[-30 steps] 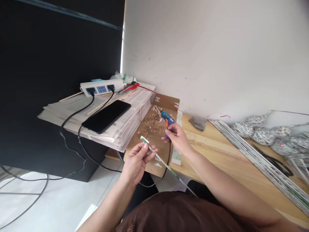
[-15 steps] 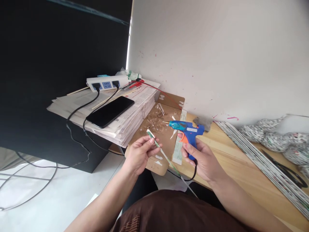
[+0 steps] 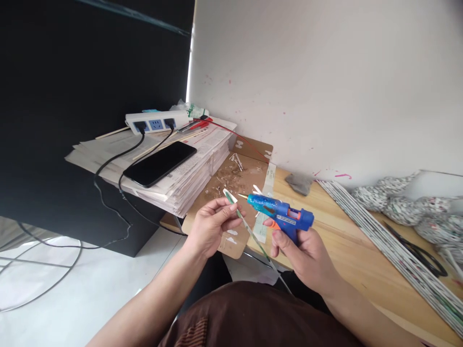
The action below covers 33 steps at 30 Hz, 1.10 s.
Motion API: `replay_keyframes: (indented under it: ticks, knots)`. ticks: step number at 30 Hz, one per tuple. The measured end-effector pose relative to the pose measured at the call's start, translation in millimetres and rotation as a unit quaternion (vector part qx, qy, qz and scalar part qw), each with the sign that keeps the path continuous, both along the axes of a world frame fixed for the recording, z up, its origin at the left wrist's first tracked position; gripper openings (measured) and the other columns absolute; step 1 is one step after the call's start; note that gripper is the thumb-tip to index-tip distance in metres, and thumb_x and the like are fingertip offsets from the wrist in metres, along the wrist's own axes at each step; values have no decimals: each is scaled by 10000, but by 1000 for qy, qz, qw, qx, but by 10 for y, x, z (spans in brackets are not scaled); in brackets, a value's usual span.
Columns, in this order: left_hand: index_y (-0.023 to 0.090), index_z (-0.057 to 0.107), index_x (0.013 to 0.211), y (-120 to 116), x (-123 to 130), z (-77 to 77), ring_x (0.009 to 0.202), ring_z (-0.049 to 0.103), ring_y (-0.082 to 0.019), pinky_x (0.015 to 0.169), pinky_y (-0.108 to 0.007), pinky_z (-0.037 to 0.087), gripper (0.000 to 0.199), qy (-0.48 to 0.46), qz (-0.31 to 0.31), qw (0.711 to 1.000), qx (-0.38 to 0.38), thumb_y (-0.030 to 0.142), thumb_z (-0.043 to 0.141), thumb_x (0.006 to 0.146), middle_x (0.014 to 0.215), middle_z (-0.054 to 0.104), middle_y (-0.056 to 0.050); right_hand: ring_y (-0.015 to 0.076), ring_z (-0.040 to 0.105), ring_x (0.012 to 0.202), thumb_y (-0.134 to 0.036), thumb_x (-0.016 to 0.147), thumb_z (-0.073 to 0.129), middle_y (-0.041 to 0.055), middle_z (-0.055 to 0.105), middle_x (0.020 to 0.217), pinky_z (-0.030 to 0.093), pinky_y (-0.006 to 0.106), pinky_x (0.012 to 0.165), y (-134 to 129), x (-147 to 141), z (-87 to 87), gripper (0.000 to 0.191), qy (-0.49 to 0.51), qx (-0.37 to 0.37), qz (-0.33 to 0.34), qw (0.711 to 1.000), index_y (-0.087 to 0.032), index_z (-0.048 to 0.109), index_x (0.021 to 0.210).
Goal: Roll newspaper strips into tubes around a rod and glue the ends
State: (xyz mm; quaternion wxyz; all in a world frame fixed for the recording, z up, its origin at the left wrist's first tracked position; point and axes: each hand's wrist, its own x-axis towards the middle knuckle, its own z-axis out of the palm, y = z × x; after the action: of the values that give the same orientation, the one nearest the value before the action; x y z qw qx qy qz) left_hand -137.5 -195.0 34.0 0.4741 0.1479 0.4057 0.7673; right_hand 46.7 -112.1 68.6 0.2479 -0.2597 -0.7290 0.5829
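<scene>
Between the fingertips of my left hand (image 3: 216, 225) is a thin rolled paper stick (image 3: 257, 241), its green and white length slanting down toward my lap. The top end flares into a loose white flap above my thumb. My right hand (image 3: 303, 255) is wrapped round the handle of a blue glue gun (image 3: 280, 212), a finger at its orange trigger. The metal nozzle points left and sits close to the flap of the paper stick; whether they touch I cannot tell. Below both lies a brown cardboard sheet (image 3: 217, 185) spotted with dried glue and scraps.
At left, a stack of newspapers (image 3: 195, 185) carries a black phone (image 3: 161, 164) and a white power strip (image 3: 157, 121) with plugged cords. On the wooden table (image 3: 325, 226) lie a row of long paper sticks (image 3: 383, 250), black scissors (image 3: 415, 250), a grey cloth (image 3: 298, 183) and woven paper shapes (image 3: 401, 202).
The glue gun has come down and tilted, and its nozzle is now beside the paper stick's end. My left hand still holds the stick in nearly the same place.
</scene>
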Motion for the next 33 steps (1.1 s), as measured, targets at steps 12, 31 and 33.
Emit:
replay_keyframes:
  ticks: [12, 31, 33]
  knots:
    - [124, 690, 782, 21, 55, 60, 722, 692, -143, 647, -194, 575, 218, -15, 21, 1000, 0, 194, 811, 614, 772, 711, -38, 115, 579, 555, -372, 857, 589, 51, 662, 893, 518, 264, 541, -37, 38, -31, 235, -32, 36, 3, 999, -205, 618, 1019]
    - [134, 708, 800, 10, 74, 89, 738, 695, -157, 675, -225, 580, 213, -17, 19, 1000, 6, 183, 806, 617, 776, 720, -41, 128, 551, 521, -407, 884, 534, -9, 580, 624, 471, 252, 530, -36, 22, 8, 215, -55, 85, 12, 995, -204, 599, 918]
    - [135, 707, 799, 15, 71, 82, 737, 695, -154, 674, -224, 580, 207, -19, 18, 1000, 9, 181, 803, 622, 777, 720, -40, 128, 545, 522, -395, 890, 528, -13, 567, 609, 462, 251, 530, -30, 23, 6, 205, -55, 94, 13, 994, -203, 598, 909]
